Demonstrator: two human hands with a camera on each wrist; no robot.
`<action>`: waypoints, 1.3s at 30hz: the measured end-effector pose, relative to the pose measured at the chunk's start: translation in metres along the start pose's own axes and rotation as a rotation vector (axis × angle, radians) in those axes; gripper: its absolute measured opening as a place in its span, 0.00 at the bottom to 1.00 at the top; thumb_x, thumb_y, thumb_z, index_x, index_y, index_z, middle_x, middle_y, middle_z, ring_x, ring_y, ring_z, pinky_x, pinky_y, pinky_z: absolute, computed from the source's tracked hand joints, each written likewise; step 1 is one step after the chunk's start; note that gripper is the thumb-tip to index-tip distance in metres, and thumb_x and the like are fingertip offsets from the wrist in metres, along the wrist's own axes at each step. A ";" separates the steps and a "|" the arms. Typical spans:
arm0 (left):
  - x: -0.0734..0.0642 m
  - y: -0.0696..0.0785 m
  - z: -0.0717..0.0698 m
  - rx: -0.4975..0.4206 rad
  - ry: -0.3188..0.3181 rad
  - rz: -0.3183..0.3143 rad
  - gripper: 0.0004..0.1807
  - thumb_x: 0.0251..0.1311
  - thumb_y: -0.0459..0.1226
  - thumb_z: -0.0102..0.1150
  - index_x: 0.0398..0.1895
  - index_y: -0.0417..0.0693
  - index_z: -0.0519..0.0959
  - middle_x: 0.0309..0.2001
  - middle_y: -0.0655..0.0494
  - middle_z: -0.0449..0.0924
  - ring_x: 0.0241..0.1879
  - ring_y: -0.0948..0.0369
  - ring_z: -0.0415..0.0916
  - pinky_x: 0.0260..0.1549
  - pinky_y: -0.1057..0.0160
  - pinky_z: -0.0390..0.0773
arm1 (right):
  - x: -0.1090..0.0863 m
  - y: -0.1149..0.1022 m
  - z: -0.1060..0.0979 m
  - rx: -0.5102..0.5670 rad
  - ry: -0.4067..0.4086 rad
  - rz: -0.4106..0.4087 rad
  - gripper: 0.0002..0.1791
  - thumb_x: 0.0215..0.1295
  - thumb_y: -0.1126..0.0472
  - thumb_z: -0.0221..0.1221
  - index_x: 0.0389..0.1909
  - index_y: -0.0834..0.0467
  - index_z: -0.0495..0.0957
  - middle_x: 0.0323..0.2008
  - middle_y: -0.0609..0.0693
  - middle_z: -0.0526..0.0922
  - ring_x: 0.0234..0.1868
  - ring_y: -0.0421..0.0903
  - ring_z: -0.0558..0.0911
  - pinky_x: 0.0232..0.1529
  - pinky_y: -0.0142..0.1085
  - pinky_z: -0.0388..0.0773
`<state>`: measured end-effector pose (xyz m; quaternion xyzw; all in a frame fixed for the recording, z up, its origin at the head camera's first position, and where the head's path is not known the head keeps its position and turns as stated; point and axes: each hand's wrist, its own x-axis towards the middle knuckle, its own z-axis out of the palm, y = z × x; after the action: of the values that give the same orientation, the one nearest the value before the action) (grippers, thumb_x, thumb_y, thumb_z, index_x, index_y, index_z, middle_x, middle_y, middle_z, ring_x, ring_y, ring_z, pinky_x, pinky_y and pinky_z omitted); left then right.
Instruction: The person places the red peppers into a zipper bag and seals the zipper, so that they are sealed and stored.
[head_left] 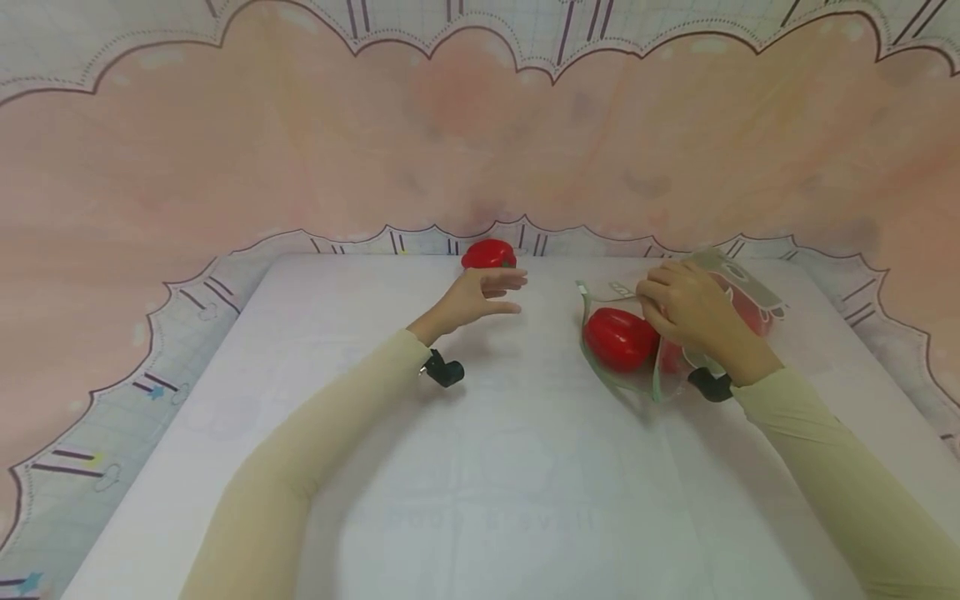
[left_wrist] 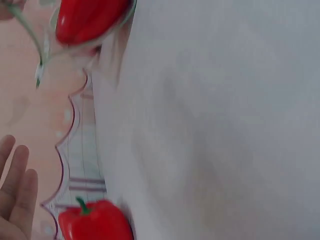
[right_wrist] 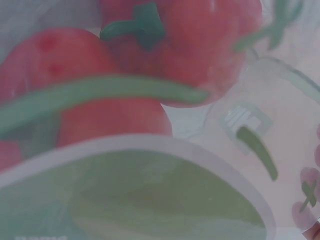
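A clear printed plastic bag lies on the right side of the table with its green-edged mouth facing left. My right hand grips the upper edge of that mouth with curled fingers. Just inside the opening sits a red bell pepper. Through the plastic, the right wrist view shows red peppers with green stems, close to the camera. My left hand hovers left of the bag, fingers extended and thumb apart, holding nothing. Behind it, another red bell pepper rests at the table's back edge, partly covered by the hand.
A white cloth covers the table. Patterned peach fabric rises behind it, with a scalloped border along the back and sides. Small black cameras are worn at the wrists.
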<state>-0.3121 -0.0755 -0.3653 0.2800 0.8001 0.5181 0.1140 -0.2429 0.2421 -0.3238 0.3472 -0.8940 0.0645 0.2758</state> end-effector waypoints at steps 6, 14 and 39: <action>0.000 -0.008 -0.029 -0.006 0.047 -0.052 0.31 0.55 0.36 0.65 0.64 0.47 0.69 0.63 0.50 0.72 0.63 0.52 0.69 0.61 0.56 0.71 | 0.001 0.000 -0.001 0.003 -0.002 -0.002 0.05 0.49 0.68 0.58 0.27 0.63 0.81 0.27 0.58 0.82 0.34 0.54 0.75 0.43 0.49 0.77; 0.005 -0.016 -0.052 0.013 0.078 -0.095 0.31 0.57 0.36 0.63 0.65 0.49 0.68 0.64 0.49 0.71 0.65 0.53 0.67 0.62 0.54 0.70 | 0.000 0.000 0.000 0.001 -0.001 -0.004 0.05 0.49 0.68 0.58 0.28 0.63 0.81 0.27 0.58 0.82 0.35 0.54 0.76 0.43 0.49 0.77; 0.032 -0.057 -0.066 0.012 0.260 -0.144 0.31 0.56 0.34 0.63 0.65 0.44 0.68 0.65 0.47 0.68 0.65 0.51 0.65 0.65 0.54 0.67 | -0.001 0.001 0.003 -0.003 -0.016 -0.001 0.06 0.51 0.68 0.59 0.29 0.63 0.82 0.29 0.59 0.83 0.37 0.55 0.77 0.45 0.49 0.77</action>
<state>-0.3880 -0.1257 -0.3841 0.1532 0.8292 0.5356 0.0445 -0.2445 0.2429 -0.3264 0.3478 -0.8961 0.0601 0.2692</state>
